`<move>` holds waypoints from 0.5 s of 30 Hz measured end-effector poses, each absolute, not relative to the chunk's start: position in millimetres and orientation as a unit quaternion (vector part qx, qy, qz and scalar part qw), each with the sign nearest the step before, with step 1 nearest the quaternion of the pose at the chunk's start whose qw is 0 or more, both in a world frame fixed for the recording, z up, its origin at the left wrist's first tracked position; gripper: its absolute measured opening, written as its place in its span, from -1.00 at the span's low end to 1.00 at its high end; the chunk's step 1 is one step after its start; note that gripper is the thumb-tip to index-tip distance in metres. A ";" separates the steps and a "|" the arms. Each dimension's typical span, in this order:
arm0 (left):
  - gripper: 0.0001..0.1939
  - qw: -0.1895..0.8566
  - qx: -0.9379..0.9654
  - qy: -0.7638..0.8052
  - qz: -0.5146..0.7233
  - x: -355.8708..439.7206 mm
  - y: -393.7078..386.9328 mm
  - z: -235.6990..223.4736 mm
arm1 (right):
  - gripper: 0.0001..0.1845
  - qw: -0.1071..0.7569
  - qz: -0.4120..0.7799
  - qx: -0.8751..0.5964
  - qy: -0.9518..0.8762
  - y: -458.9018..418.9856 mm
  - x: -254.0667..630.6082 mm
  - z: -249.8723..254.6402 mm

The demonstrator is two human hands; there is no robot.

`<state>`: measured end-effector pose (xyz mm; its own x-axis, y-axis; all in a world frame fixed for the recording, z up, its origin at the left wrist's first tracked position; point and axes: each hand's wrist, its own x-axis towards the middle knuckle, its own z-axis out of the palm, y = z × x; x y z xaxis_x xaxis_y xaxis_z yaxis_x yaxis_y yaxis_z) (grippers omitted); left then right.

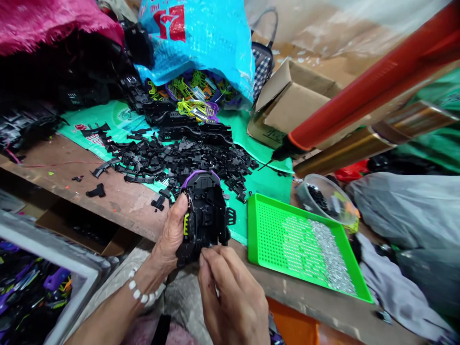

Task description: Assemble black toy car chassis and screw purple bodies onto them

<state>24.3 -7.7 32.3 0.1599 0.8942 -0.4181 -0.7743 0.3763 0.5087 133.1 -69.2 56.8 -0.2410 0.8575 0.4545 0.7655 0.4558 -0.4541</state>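
Observation:
A black plastic toy car body (206, 206), with a purple rim at its far end and a yellow-green piece on its left side, is tilted with its hollow inside toward me. My left hand (174, 232) is closed around its left side, thumb along the edge. At the near end of the body, my right hand (232, 287) has thumb and fingers pinched together, touching or very close to it; whatever they hold is hidden. Just beyond the body lies a heap of small black plastic parts (179, 155) on green sheeting (264, 184).
At right a green tray (253, 230) holds many small silver screws. Behind it stand a clear tub (305, 187) of parts and a cardboard box (283, 105). A red electric screwdriver (345, 91) hangs from the upper right. A blue bag (201, 38) spills coloured parts.

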 end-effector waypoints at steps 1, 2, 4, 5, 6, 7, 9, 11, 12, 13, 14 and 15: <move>-0.33 0.758 0.086 0.339 0.550 24.3 -7.6 32.2 | -0.84 0.328 0.072 -0.519 -0.786 -70.3 134.6 55.4; -0.32 0.760 0.087 0.336 0.550 24.4 -7.5 32.4 | -0.83 0.322 0.075 -0.518 -0.789 -71.3 136.2 54.1; -0.31 0.761 0.089 0.329 0.553 24.3 -7.4 33.3 | -0.82 0.307 0.078 -0.514 -0.797 -72.2 139.3 52.5; -0.29 0.761 0.091 0.326 0.553 24.1 -7.6 33.8 | -0.81 0.299 0.077 -0.512 -0.801 -72.1 140.5 52.5; -0.27 0.762 0.093 0.323 0.553 23.8 -7.8 34.4 | -0.80 0.290 0.076 -0.509 -0.807 -71.8 141.4 52.9; -0.25 0.765 0.092 0.321 0.550 23.4 -8.1 34.9 | -0.79 0.280 0.078 -0.507 -0.812 -71.2 141.8 53.9; -0.22 0.773 0.088 0.320 0.540 22.4 -8.6 35.8 | -0.79 0.263 0.091 -0.514 -0.812 -69.8 141.3 56.2; -0.22 0.784 0.079 0.319 0.527 21.6 -8.9 36.7 | -0.80 0.257 0.113 -0.526 -0.803 -68.6 138.9 57.6; -0.23 0.789 0.075 0.318 0.521 21.3 -8.8 37.2 | -0.79 0.257 0.126 -0.535 -0.795 -68.1 137.3 57.7; -0.24 0.792 0.072 0.318 0.517 21.1 -8.6 37.6 | -0.77 0.261 0.135 -0.541 -0.788 -67.6 135.6 57.4; -0.26 0.793 0.070 0.317 0.516 21.0 -8.3 37.9 | -0.75 0.266 0.137 -0.543 -0.785 -67.2 134.1 56.8; -0.27 0.792 0.068 0.318 0.517 20.9 -7.9 38.1 | -0.74 0.273 0.128 -0.546 -0.781 -66.7 133.0 56.2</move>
<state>20.9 -7.9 38.1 0.2640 0.8620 -0.4328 -0.7752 0.4566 0.4367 133.0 -66.7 56.2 -0.2543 0.9237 0.2865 0.7837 0.3704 -0.4987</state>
